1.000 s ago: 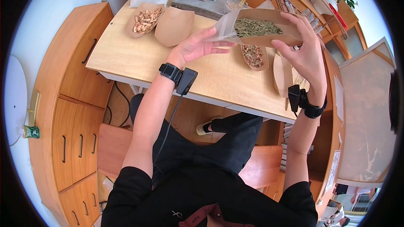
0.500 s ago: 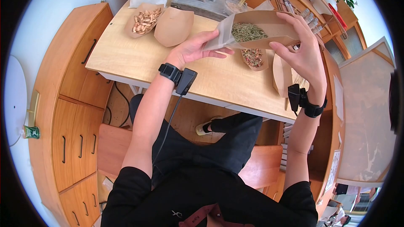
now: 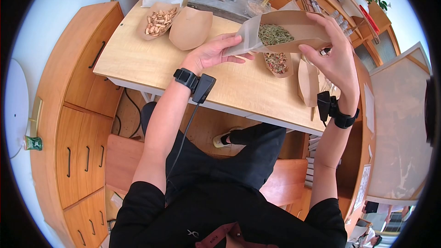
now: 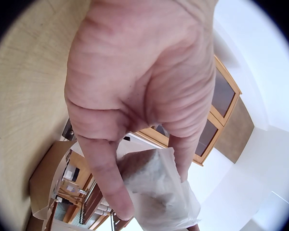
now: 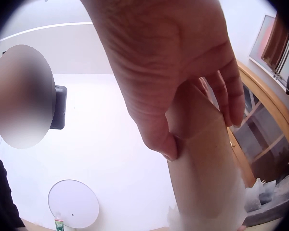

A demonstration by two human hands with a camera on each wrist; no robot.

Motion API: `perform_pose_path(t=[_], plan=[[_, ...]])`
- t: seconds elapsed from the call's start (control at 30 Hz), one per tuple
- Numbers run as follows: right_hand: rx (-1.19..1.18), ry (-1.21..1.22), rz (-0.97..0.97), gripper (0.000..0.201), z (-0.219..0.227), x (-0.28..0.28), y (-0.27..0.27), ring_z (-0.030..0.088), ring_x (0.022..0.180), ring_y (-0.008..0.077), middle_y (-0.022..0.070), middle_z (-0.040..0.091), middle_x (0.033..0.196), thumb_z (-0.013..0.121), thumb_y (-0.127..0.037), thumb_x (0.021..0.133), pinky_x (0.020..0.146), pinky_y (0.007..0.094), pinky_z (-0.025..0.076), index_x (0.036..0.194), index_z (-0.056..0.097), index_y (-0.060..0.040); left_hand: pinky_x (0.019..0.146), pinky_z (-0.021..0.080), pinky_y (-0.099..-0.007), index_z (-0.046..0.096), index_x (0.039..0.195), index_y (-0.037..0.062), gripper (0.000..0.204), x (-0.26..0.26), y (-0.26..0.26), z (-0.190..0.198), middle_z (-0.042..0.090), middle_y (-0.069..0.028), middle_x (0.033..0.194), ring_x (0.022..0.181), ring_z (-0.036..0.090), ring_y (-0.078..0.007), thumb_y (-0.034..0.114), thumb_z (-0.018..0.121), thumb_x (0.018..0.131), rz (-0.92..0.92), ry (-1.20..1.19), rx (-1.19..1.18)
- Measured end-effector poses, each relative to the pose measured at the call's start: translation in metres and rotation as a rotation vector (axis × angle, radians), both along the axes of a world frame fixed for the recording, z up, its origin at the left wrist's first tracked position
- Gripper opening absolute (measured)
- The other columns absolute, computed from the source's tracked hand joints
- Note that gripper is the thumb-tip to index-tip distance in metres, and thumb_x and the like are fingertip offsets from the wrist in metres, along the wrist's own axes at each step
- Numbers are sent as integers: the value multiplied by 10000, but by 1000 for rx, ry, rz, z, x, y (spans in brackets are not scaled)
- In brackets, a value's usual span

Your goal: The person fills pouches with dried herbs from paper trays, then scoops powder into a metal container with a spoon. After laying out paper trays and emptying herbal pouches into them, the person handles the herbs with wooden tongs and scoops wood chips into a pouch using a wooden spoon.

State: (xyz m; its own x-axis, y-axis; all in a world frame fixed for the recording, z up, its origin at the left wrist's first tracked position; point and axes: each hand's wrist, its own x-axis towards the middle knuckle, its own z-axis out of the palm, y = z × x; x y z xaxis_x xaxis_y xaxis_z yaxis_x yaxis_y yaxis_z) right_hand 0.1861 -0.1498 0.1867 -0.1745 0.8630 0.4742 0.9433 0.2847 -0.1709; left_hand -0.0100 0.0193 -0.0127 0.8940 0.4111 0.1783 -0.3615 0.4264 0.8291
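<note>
- Paper tray (image 3: 301, 20) holding green herbs (image 3: 275, 35) hangs above the table (image 3: 229, 87) in the head view, one end inside a translucent bag (image 3: 247, 36); our right hand (image 3: 339, 53) has its grip on the tray, our left hand (image 3: 212, 56) on the bag.
- From the left wrist, we see our fingers and thumb clasping the bag.
- From the right wrist, our thumb and fingers grasp opposite sides of the tray.

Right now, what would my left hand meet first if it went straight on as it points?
Past the pale bag it pinches, your left hand would probably meet the brown herb tray; depth is unclear.
</note>
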Motion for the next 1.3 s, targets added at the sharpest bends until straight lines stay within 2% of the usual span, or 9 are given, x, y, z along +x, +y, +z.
perform_pose_path(t=[0.1,0.17,0.6,0.67,0.8,0.87,1.0,1.07,1.3], plan=[[-17,20,5,537,2,-1,-1,627,1037,254,109,588,1206,737,-149,773,843,343,566,1273,562,-59,891,556,-327,464,1344,3,553,1,1,-2,624,-139,1221,1093,649,-253,388,584,964,7,7,3],[-11,14,-5,531,2,0,-1,627,1027,245,108,589,1185,740,-142,773,835,340,569,1265,562,-51,847,592,-317,381,1392,-16,610,2,2,-3,583,-172,1266,1093,646,-276,357,595,959,6,-7,-17],[33,11,-33,516,2,-3,-2,627,1021,242,104,585,1197,739,-147,776,817,342,583,1257,569,-64,900,553,-294,349,1429,2,695,1,-1,-1,565,-124,1300,1143,621,-242,388,636,928,2,-7,31],[48,10,-31,511,2,-5,-3,627,1032,244,104,585,1198,737,-144,779,827,344,582,1255,569,-63,948,533,-302,354,1422,-9,661,1,0,0,592,-144,1272,1146,621,-246,310,656,929,-9,-19,-1],[37,-6,-42,511,2,-9,-2,621,1050,255,110,583,1212,735,-144,782,845,349,580,1259,567,-67,961,528,-301,356,1417,-8,664,3,2,-3,591,-145,1271,1151,618,-245,299,670,919,-6,-43,-16],[65,-18,-14,520,0,-13,0,616,1055,258,108,586,1220,738,-138,775,824,352,570,1263,566,-76,981,524,-309,337,1431,3,718,2,2,-2,543,-134,1327,1184,596,-253,339,684,900,-6,-38,-4],[56,-33,-20,536,-2,-16,3,613,1052,252,102,590,1223,743,-132,765,789,349,551,1269,565,-94,987,523,-311,332,1431,0,713,2,1,-1,536,-143,1335,1199,586,-269,332,679,903,-18,-66,-11],[149,-128,33,545,-2,-14,5,618,1035,243,92,594,1212,743,-124,758,760,341,534,1272,563,-108,994,519,-310,328,1434,1,709,2,2,-1,530,-144,1343,1202,582,-279,317,678,904,-32,-89,-24],[43,5,19,548,9,-18,0,620,1031,240,89,594,1208,735,-111,757,790,341,556,1275,555,-105,997,517,-310,323,1445,6,703,3,3,-3,535,-144,1340,1211,575,-289,294,674,908,-20,-97,-34]])
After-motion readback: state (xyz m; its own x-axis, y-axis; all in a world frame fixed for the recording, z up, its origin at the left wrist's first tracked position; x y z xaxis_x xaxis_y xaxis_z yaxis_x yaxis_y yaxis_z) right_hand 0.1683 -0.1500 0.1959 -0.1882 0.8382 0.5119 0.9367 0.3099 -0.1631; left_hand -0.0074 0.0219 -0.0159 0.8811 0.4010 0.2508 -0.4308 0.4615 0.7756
